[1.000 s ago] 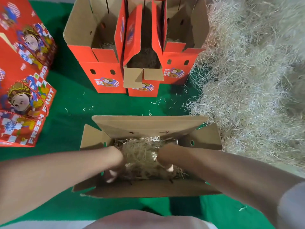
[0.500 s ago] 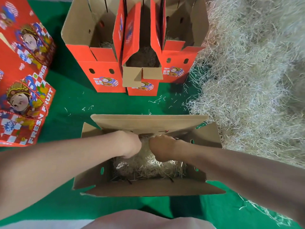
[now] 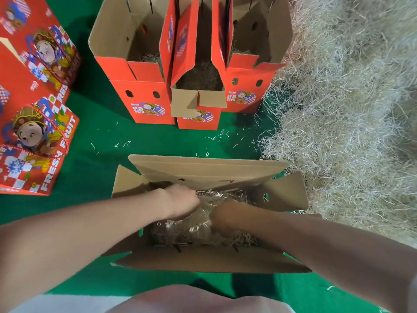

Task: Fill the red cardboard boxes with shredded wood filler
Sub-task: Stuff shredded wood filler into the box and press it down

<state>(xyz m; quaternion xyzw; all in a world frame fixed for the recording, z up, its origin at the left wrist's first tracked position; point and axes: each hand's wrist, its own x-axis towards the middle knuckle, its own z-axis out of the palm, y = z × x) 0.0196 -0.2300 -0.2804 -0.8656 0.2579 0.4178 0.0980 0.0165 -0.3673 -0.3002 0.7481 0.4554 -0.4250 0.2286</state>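
Note:
An open cardboard box (image 3: 203, 260) stands right in front of me on the green cloth, its brown flaps spread outward. Pale shredded wood filler (image 3: 198, 231) lies inside it. Both my hands are down in the box near its far side. My left hand (image 3: 180, 203) has its fingers curled down into the filler just below the far flap. My right hand (image 3: 225, 214) is dug into the filler beside it, and the strands hide its fingertips. A large loose pile of filler (image 3: 349, 109) covers the right side.
Three upright red boxes stand open at the back: left (image 3: 146, 102), middle (image 3: 198, 119) and right (image 3: 248, 86), each with some filler in it. Closed printed red boxes (image 3: 33, 143) lie at the left. Stray strands dot the green cloth (image 3: 94, 154).
Both hands have moved from the near side of the box to the far side, close together in the filler. The filler is pushed lower and flatter.

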